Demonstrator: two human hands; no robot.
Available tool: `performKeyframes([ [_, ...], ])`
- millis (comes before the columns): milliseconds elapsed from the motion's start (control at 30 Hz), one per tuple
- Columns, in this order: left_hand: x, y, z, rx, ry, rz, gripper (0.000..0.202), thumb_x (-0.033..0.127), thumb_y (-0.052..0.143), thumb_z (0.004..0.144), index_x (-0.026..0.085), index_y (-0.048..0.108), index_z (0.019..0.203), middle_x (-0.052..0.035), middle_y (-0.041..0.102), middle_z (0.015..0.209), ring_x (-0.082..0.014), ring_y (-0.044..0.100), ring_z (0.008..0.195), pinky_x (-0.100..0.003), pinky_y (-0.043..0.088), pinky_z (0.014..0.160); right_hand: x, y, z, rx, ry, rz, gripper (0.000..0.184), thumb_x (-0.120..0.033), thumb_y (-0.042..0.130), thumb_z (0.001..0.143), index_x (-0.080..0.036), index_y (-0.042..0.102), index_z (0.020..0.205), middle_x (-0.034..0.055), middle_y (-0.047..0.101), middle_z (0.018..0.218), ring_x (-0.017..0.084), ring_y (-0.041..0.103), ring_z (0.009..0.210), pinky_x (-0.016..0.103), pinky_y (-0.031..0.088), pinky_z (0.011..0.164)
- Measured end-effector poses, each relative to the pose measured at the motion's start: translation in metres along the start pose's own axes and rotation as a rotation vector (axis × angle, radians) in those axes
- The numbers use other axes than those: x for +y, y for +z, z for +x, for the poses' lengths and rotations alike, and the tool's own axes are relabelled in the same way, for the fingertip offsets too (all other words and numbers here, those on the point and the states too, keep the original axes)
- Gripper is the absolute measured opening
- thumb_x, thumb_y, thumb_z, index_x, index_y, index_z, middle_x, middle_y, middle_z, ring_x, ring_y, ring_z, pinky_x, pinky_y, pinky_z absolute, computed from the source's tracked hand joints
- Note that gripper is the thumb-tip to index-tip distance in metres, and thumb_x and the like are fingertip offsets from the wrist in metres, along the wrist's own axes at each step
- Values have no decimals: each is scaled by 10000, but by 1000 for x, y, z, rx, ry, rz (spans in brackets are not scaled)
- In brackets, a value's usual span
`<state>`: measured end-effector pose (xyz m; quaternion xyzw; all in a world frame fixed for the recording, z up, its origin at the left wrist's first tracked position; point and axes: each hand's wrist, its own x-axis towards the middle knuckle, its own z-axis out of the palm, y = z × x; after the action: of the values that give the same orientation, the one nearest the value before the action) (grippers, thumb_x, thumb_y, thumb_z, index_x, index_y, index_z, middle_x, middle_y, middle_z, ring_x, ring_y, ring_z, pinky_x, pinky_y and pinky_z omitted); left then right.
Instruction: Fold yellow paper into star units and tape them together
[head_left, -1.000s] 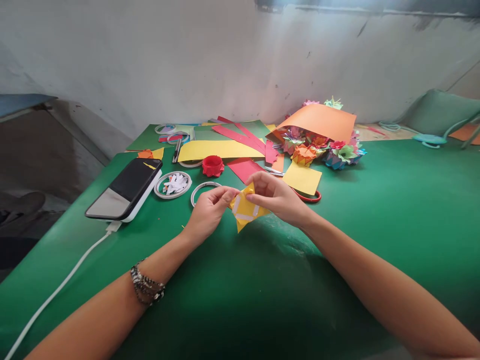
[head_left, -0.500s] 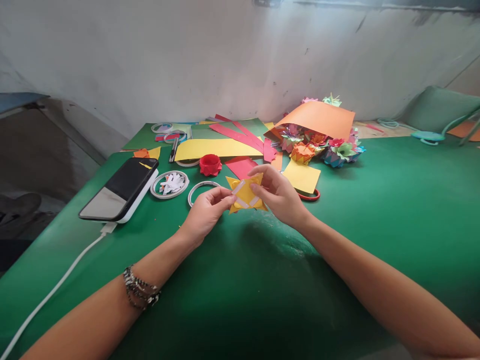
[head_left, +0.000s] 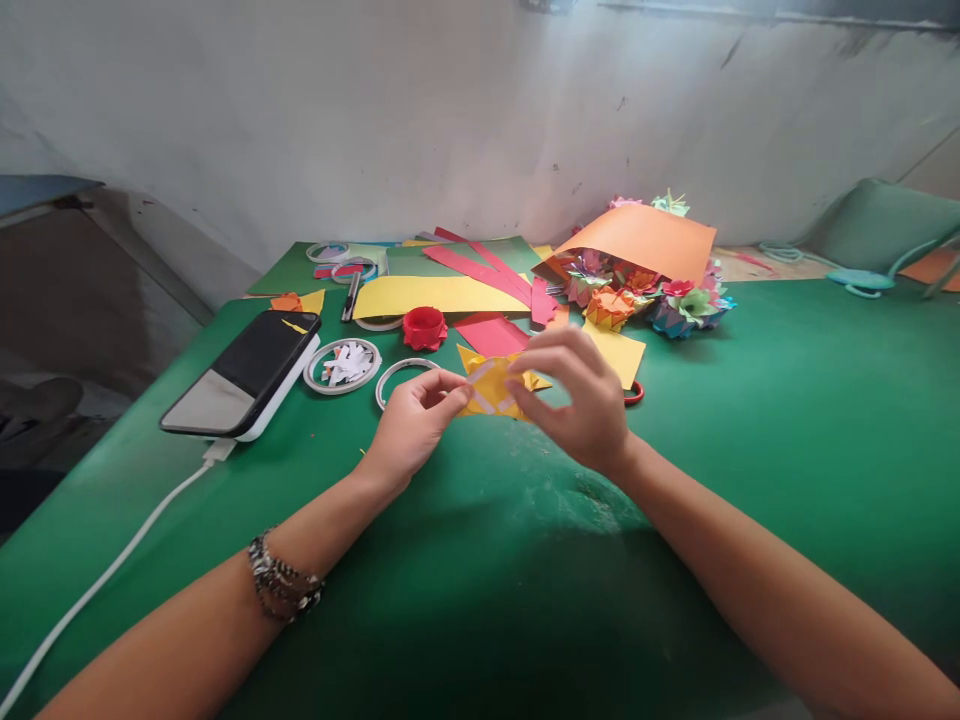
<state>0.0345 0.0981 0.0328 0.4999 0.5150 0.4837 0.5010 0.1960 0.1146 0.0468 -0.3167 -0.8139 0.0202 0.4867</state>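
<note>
A folded yellow paper piece (head_left: 491,384) with white tape strips hangs just above the green table (head_left: 787,420). My left hand (head_left: 411,424) pinches its left edge between thumb and fingers. My right hand (head_left: 576,398) is at its right side, thumb and fingertips pinched at the paper; whether they grip the paper or a tape strip I cannot make out. A beaded bracelet (head_left: 285,585) sits on my left wrist.
A phone (head_left: 241,373) on a white block with a white cable (head_left: 112,575) lies at the left. Tape rings (head_left: 343,364), a red paper cup (head_left: 424,327), coloured paper sheets (head_left: 439,296), an orange sheet (head_left: 645,243) over paper flowers (head_left: 679,305) lie behind my hands.
The yellow piece has turned flatter and moved slightly up and away. My right hand has shifted over its right side, fingers now covering more of it.
</note>
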Motion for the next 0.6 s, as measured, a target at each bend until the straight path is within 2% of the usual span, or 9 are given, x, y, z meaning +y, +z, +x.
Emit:
performKeyframes([
  [67,-2,0,-1,-13,28,7,159,300,620,635,151,594,685,14,586,644,-105,521,621,-206,408,595,-5,2,-3,-86,-178,-197,79,-197,514,800,-251,565,774,-11,599,803,121,513,719,323,349,803],
  [133,-4,0,-1,-26,60,-4,180,315,629,644,152,609,717,4,613,685,-114,542,659,-208,422,623,-8,6,-5,-90,-218,-316,97,-195,500,819,-246,580,804,-16,622,809,116,521,715,322,319,826],
  [333,-5,1,-1,-49,163,-46,169,313,619,681,153,624,738,-8,650,712,-134,589,712,-229,459,689,-8,14,-6,-40,-120,-349,114,-247,488,841,-240,599,818,-26,647,798,113,546,722,333,254,830],
  [433,-3,0,-3,-37,229,31,150,298,595,709,155,628,741,-18,656,750,-139,586,731,-241,460,707,-8,14,-5,-41,-65,-298,115,-254,499,836,-241,609,802,-25,654,787,117,554,718,345,239,823],
  [600,0,-1,-7,14,379,193,97,257,571,735,175,621,722,-8,649,754,-133,573,743,-234,450,707,-13,11,-4,-21,6,-219,62,-269,581,779,-234,626,753,-13,663,785,148,522,753,335,281,728],
])
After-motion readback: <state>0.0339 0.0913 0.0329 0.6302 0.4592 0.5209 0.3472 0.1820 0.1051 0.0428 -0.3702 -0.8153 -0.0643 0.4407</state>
